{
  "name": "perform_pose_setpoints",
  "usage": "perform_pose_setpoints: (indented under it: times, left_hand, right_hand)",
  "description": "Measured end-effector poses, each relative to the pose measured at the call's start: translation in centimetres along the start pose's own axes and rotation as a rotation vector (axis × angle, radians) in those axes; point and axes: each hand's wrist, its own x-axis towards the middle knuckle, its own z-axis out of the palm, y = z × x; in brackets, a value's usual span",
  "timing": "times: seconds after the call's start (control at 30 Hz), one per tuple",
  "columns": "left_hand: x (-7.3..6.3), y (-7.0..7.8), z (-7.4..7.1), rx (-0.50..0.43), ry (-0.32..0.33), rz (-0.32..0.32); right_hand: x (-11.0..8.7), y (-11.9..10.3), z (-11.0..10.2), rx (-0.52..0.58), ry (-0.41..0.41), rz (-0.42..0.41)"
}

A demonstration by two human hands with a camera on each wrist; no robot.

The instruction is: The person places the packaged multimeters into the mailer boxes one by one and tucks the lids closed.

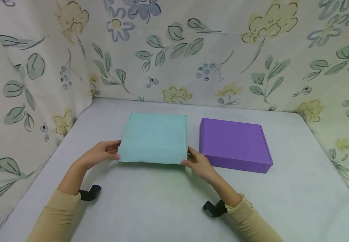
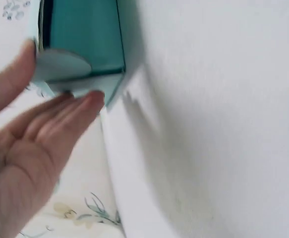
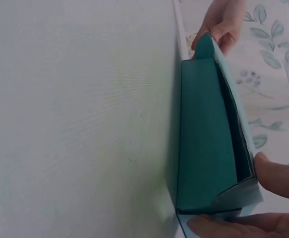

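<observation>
A light-blue cardboard box (image 1: 154, 137) lies in the middle of the white table, its front lid edge slightly raised. Both wrist views reveal the darker teal front wall (image 3: 206, 134) and a gap beneath the lid. At the left front corner, my left hand (image 1: 103, 154) has its thumb on the lid edge and its fingers along the side. The opposite corner is held by my right hand (image 1: 201, 166), with the thumb at the lid edge and fingers against the side wall. A rounded side flap (image 2: 62, 64) of the lid sticks out near the left thumb. The box's contents are hidden.
A closed purple box (image 1: 234, 141) stands just right of the light-blue one, close to my right hand. Floral cloth (image 1: 174, 50) hangs behind and at both sides of the white table (image 1: 162, 205). Black straps with small devices (image 1: 91, 193) sit on both wrists.
</observation>
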Motion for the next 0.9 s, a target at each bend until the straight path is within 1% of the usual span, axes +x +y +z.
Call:
perform_pose_setpoints:
  times: [0.1,0.2,0.3,0.43,0.6,0.73,0.9]
  left_hand:
    - [1.1,-0.4,-0.7,-0.023,-0.074,-0.023]
    - [1.9,-0.8,-1.1,-0.023,-0.085,-0.059]
    - [2.5,-1.0,-1.0,-0.040,-0.055,-0.094]
    - [2.9,-1.0,-0.9,-0.036,-0.013,-0.115]
    - [3.1,-1.0,-0.7,0.000,0.030,-0.119]
    - [3.2,-0.8,-0.3,0.026,0.077,-0.130]
    - [3.3,-0.4,0.3,0.065,0.136,-0.160]
  right_hand:
    - [0.1,0.1,0.0,0.030,-0.011,-0.001]
    - [0.1,0.0,0.1,0.072,-0.021,-0.005]
    - [0.0,-0.1,0.2,0.107,-0.017,-0.006]
    - [0.0,-0.3,0.4,0.105,0.010,-0.003]
    - [0.1,-0.3,0.7,0.089,0.037,0.006]
    - [0.2,-0.4,0.8,0.082,0.045,0.007]
    - [0.2,-0.6,1.0,0.084,0.063,0.022]
